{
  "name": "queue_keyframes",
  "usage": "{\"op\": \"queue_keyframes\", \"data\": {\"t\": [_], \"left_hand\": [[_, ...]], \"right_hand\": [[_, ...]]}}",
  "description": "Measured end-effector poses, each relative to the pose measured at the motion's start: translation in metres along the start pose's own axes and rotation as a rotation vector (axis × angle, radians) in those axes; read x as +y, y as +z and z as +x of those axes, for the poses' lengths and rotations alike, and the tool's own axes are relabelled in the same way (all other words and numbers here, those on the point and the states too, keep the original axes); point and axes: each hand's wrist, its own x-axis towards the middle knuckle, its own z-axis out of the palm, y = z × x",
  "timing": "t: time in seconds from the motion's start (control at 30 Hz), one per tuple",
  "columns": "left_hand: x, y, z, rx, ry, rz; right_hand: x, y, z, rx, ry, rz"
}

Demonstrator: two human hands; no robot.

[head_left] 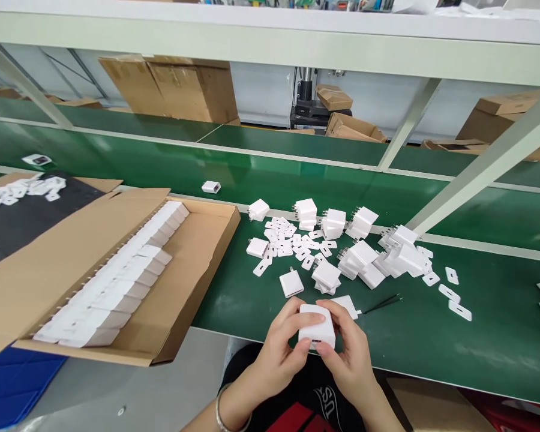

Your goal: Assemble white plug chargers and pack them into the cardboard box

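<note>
Between my two hands, over the front edge of the green workbench, is a white charger (317, 327) with a dark port facing me. My left hand (284, 341) grips its left side, fingers over the top and thumb by the port. My right hand (347, 345) holds the other side, its thumb also beside the port. Just beyond lie another white charger (343, 305) and black tweezers (381, 304). Stacked chargers with metal prongs (359, 257) and a scatter of small white slotted plates (281, 237) spread across the bench behind them.
An open cardboard box (202, 270) at left holds a long row of chargers (112, 288). More plates (24, 191) lie on a black mat (31, 222). A slanting metal post (477, 159) and an overhead shelf (270, 45) frame the bench. Single chargers (211, 186) sit on the green belt behind.
</note>
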Motion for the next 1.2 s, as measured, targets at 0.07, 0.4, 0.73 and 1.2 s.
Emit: {"op": "queue_keyframes", "data": {"t": [0.07,0.4,0.73,1.2], "left_hand": [[-0.001,0.001,-0.001,0.015,0.009,-0.048],[-0.011,0.004,-0.003,0.1,-0.118,-0.027],[-0.025,0.007,-0.014,0.23,-0.317,-0.224],[0.009,-0.046,-0.001,0.258,-0.551,-0.733]], "right_hand": [[0.001,0.002,0.0,0.01,-0.005,-0.027],[0.011,0.021,-0.001,0.046,0.055,0.025],[0.022,0.04,-0.001,0.096,0.103,0.098],[0.016,0.022,0.008,-0.023,-0.091,-0.139]]}}
